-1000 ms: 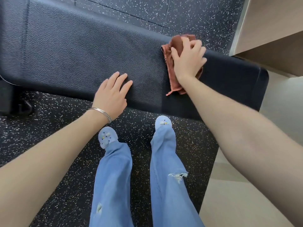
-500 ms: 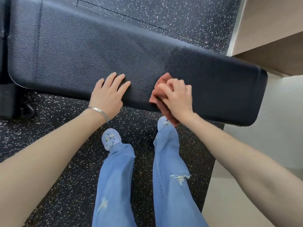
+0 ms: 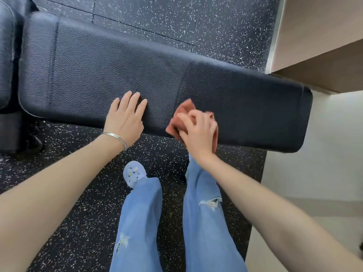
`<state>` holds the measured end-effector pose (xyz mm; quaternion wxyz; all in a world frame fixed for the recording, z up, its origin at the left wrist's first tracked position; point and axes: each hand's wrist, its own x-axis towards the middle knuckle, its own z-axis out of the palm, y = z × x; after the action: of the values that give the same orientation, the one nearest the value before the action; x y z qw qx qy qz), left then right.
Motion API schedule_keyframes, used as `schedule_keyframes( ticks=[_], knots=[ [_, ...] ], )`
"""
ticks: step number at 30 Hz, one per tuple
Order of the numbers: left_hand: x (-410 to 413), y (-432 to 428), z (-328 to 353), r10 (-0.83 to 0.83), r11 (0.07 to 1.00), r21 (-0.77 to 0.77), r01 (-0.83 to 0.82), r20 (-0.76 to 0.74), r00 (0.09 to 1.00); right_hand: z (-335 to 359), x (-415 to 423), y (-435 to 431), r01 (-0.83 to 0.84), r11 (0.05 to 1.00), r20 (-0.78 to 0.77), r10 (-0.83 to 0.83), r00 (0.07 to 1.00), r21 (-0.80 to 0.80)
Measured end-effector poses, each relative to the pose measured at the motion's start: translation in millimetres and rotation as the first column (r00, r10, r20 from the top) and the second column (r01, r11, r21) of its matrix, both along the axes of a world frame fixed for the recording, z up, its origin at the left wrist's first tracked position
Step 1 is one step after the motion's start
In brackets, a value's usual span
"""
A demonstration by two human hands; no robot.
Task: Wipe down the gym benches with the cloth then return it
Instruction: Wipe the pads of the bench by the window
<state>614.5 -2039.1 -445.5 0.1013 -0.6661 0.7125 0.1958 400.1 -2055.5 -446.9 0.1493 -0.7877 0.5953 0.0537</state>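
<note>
Roughly, the job is judged part-done at best. The cloth (image 3: 183,110) is bunched in the right grip (image 3: 198,134), w/ fingers curled round it, and is held at the near edge of the worktop (image 3: 117,65), partly over the front lip. The left grip (image 3: 125,118) is laid flat on the pad, fingers straight & slightly spread, w/ nothing held; it is set just left of the cloth, a small gap between. No streak or sheen is made out on the black textured cover, so which parts are already wiped cannot be told. Left to do, as judged: the rest of this pad, the second pad (image 3: 5,55) at the far left, any other benches, then the return of the cloth; no return spot is seen. As for edges, the right end of the worktop is rounded and sits close by a wooden unit (image 3: 318,36), so a sweep that way would be cut short there. The far edge is bordered by speckled floor (image 3: 176,20) and the near edge hangs above the person's feet. Open pad is left on both sides, esp. leftward, though the left grip would be in the path of a leftward sweep.
</note>
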Motion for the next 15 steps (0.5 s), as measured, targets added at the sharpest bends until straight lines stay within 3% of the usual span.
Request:
schedule_keyframes(
  ticks=[5,11,15],
  knots=[
    [-13,0,-5,0.034,0.999,0.023,-0.034,0.006,0.999,-7,-10,-3,-0.149,0.987,-0.028,0.147,0.989,-0.065],
    [-10,-13,-7,0.025,1.0,0.009,-0.026,0.001,1.0,-9,-31,-108,0.213,0.97,-0.037,-0.218,0.975,-0.118],
    [-17,-40,-8,0.067,0.998,-0.001,-0.067,-0.014,0.998,-9,-44,-172,0.2,0.974,-0.083,-0.209,0.974,-0.103]
  ],
)
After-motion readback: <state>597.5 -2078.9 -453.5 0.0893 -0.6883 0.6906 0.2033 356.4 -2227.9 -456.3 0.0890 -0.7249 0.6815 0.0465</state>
